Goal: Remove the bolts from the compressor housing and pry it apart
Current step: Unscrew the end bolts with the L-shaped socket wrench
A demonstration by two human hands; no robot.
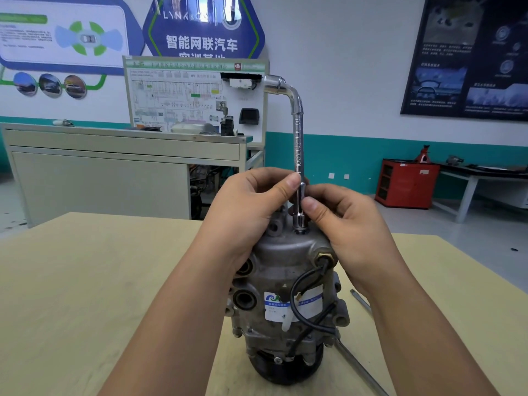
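Your left hand (245,207) and right hand (343,221) both pinch the shaft of the L-shaped socket wrench (298,138), seated on a top bolt of the compressor housing (285,270) standing on the tabletop (85,281): unbolting step, next probably twirl the wrench and keep it plumb; bolt head hidden inside socket, remaining bolts hard to make out.
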